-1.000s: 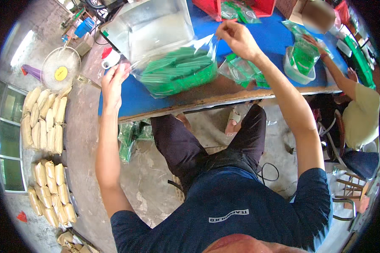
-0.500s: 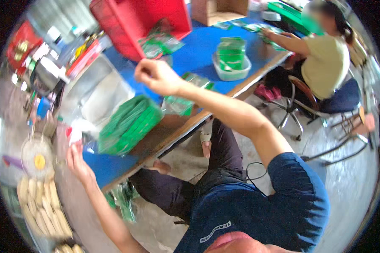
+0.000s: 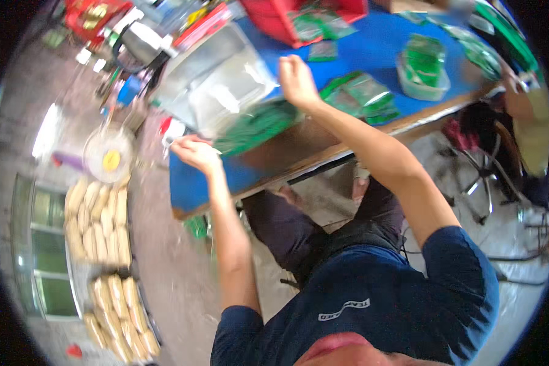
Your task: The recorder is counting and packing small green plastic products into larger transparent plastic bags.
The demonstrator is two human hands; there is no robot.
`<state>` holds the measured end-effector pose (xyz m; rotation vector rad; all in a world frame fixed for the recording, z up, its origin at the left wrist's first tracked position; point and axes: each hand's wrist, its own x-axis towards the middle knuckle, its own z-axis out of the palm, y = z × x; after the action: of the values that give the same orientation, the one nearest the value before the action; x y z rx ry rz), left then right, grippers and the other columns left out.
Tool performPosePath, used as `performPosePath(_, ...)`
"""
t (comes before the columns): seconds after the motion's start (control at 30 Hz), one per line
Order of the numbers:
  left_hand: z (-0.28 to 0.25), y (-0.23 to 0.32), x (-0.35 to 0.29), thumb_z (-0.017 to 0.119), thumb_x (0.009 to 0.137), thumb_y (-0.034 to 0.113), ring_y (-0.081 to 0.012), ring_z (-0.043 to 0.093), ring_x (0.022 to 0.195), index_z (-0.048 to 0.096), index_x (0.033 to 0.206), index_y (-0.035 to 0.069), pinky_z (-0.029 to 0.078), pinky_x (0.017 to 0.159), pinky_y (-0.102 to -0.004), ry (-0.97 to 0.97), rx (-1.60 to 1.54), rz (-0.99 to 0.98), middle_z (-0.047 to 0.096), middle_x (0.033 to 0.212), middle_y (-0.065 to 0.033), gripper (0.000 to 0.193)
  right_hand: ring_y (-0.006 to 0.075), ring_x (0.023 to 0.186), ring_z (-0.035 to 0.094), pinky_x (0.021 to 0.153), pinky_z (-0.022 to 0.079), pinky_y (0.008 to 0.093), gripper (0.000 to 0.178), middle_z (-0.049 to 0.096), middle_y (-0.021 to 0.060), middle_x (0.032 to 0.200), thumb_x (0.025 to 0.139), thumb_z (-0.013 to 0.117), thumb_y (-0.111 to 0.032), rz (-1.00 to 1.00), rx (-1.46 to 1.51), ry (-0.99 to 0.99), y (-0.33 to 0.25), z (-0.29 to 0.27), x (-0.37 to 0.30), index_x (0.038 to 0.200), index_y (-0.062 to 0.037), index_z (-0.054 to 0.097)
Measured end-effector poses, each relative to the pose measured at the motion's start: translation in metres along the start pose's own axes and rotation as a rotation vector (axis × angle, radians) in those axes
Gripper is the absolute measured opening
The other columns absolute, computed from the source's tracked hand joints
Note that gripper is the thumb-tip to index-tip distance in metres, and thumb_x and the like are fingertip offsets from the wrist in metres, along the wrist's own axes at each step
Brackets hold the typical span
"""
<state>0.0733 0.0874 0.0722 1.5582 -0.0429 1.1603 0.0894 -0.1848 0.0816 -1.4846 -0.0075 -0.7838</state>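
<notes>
- While you lean over the blue table (image 3: 372, 46), your 2 hands hold a clear plastic bag (image 3: 256, 125) stuffed with green packets, lifted just above the table's near edge.
- Your left hand (image 3: 195, 152) is pinched on the bag's left end, out past the table's left corner; the blur hides how each finger lies.
- Your right hand (image 3: 296, 79) is clenched on the bag's upper right corner, over the table's middle.
- Loose green packets (image 3: 363, 94) lie on the table just right of your right hand.
- A clear tub (image 3: 424, 76) of green packets stands further right on the table, near its far right end.
- A red basket (image 3: 287, 18) sits at the table's back edge, with more green packets in it.
- Rows of tan sacks (image 3: 97, 219) lie on the floor, well left of the table.
- Another person's arm (image 3: 521, 100) reaches in at the table's right end.
</notes>
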Motion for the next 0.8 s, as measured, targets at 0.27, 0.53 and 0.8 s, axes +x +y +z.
performPosePath(0.27, -0.103, 0.038, -0.115, 0.049, 0.105, 0.023, -0.0071, 0.039, 0.05, 0.038, 0.079, 0.009, 0.031, 0.045, -0.0224, -0.025, 0.115, -0.099, 0.041, 0.059, 0.0016, 0.032, 0.0049, 0.043, 0.039, 0.039, 0.032, 0.0245, 0.043, 0.044, -0.0056, 0.055, 0.1, 0.059, -0.04, 0.484, 0.258, -0.411, 0.0, -0.073, -0.124, 0.07, -0.0103, 0.049)
performPosePath(0.53, -0.123, 0.043, -0.101, 0.054, 0.102, 0.034, -0.0059, 0.034, 0.039, 0.045, 0.071, 0.012, 0.026, 0.034, -0.0237, -0.27, 0.188, -0.769, 0.039, 0.054, 0.0043, 0.039, 0.0137, 0.044, 0.049, 0.044, 0.04, 0.0378, 0.049, 0.05, 0.0088, 0.054, 0.1, 0.058, -0.036, 0.364, -0.221, -0.406, 0.007, -0.077, -0.128, 0.068, 0.0012, 0.055)
performPosePath(0.8, -0.141, 0.029, -0.074, 0.062, 0.097, 0.028, -0.0122, 0.051, 0.051, 0.061, 0.088, 0.001, 0.044, 0.044, -0.0304, -0.708, 0.552, -0.663, 0.055, 0.067, -0.0034, 0.029, 0.0437, 0.064, 0.062, 0.061, 0.05, 0.0487, 0.037, 0.065, 0.0234, 0.071, 0.095, 0.062, -0.034, 0.101, -0.801, -0.43, -0.003, -0.097, -0.127, 0.083, 0.0002, 0.064)
